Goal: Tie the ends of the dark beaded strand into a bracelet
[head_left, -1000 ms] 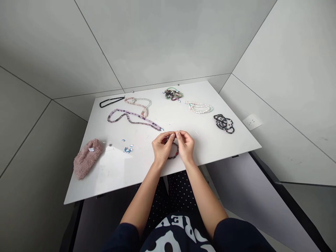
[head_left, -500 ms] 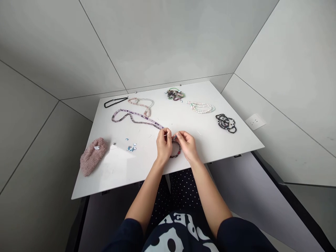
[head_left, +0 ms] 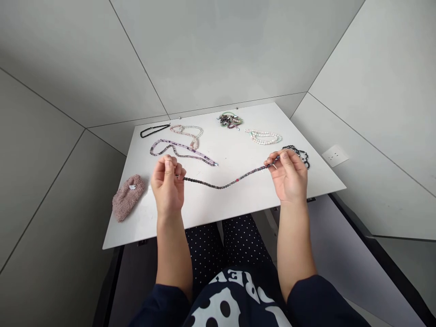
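Dark beaded strand (head_left: 221, 187): small, rounded grey-black beads are sagging in a shallow curve between the hands, at 6 o'clock from the tabletop's middle; one red bead (head_left: 237, 180) is showing along it.
Left hand (head_left: 168, 188): at 8 o'clock, the thumb and curled fingers are pinching one side of that strand.
Right hand (head_left: 289, 177): at 3 o'clock, the thumb and fingertips are gripping its opposite side; a short white thread (head_left: 274, 166) is poking out below them.
Fleecy pink cloth piece (head_left: 127, 200): thick, nubbly and oblong, it is lying at 8 o'clock, with a white tag (head_left: 132, 186) sitting on it.
Looped beads: a slim black loop (head_left: 155, 132) and rose-and-clear beads (head_left: 185, 133) are resting toward 10 o'clock; lavender-and-grey beads (head_left: 187, 148) are winding between 9 and 10; milky pastel beads (head_left: 265, 135) are curling at 2.
Heaped beads: a mixed-colour tangle (head_left: 230, 120) is piling up at 12; a black bead bundle (head_left: 301, 154) is peeking from behind the right hand at 3.
Tabletop (head_left: 211, 211): smooth, white and straight-edged, it is standing close to the walls.
Walls (head_left: 231, 50): plain grey panels are meeting along thin dark seams; a white socket plate (head_left: 334, 156) is facing out at 3.
Count: two hands are holding one strand; six bead groups, one cloth piece and one socket plate are surrounding them.
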`<state>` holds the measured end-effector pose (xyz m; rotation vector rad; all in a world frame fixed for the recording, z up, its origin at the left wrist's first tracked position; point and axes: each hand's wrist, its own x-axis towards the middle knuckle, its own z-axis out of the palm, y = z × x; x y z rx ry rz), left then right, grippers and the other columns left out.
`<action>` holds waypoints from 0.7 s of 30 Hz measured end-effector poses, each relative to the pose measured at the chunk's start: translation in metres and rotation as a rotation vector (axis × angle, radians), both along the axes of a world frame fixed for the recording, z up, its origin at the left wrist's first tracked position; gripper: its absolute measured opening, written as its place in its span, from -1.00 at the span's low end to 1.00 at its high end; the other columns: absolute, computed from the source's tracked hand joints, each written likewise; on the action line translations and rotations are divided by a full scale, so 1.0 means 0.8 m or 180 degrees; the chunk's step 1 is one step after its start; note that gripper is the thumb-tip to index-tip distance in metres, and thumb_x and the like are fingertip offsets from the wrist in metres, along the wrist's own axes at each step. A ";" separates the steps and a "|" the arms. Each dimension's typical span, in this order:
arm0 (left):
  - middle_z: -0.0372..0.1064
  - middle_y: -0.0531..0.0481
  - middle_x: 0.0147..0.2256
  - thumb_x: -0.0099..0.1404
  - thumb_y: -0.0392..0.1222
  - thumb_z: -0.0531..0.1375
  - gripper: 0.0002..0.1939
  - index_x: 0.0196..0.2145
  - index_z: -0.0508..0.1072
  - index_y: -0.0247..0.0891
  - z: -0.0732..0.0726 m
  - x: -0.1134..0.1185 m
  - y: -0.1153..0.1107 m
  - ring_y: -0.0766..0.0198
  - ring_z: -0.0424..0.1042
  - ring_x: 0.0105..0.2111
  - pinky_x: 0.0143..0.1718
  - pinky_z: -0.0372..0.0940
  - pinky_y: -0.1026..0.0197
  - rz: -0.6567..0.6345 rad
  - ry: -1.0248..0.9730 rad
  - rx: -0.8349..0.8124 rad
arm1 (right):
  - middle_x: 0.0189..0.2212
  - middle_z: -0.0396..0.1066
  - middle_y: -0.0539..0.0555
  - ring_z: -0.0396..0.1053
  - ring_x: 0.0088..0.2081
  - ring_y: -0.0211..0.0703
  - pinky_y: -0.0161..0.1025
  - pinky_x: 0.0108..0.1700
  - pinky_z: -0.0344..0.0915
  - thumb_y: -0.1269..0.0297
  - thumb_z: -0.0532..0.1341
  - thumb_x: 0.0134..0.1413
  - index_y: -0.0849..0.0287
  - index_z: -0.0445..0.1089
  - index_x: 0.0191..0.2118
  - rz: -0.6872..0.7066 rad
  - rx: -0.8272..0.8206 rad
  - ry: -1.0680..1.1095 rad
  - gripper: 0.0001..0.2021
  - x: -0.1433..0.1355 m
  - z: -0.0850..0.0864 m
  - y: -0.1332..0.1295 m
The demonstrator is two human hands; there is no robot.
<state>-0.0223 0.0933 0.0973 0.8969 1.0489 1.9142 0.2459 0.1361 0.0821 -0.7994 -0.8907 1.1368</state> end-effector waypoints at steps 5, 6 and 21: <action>0.19 0.04 -0.37 0.28 -0.02 0.32 -0.78 -0.32 0.42 -0.20 0.006 -0.004 -0.003 0.41 0.15 -0.47 -0.47 0.19 0.34 0.0044 0.0514 -0.0017 | -0.26 0.51 0.02 0.44 -0.30 -0.23 -0.18 -0.20 0.43 0.14 0.35 0.08 0.04 0.49 -0.32 -0.0091 -0.0014 0.0056 -0.87 -0.006 0.005 0.006; 0.20 0.04 -0.37 0.29 -0.01 0.31 -0.77 -0.30 0.41 -0.20 0.002 -0.002 -0.001 0.40 0.17 -0.46 -0.45 0.19 0.33 -0.0014 0.0650 -0.0068 | -0.29 0.50 0.02 0.43 -0.32 -0.23 -0.19 -0.22 0.43 0.13 0.36 0.07 0.05 0.49 -0.32 -0.0043 -0.0044 0.0083 -0.86 -0.011 0.001 0.009; 0.39 -0.01 -0.31 0.40 0.00 0.16 -0.76 -0.24 0.41 -0.24 -0.111 0.077 0.016 0.33 0.29 -0.37 -0.30 0.21 0.26 -0.0988 0.1765 -0.0680 | -0.31 0.54 0.10 0.49 -0.27 -0.13 -0.18 -0.19 0.42 0.14 0.27 0.19 0.14 0.55 -0.24 0.0324 0.0260 -0.1621 -0.81 -0.093 -0.120 0.000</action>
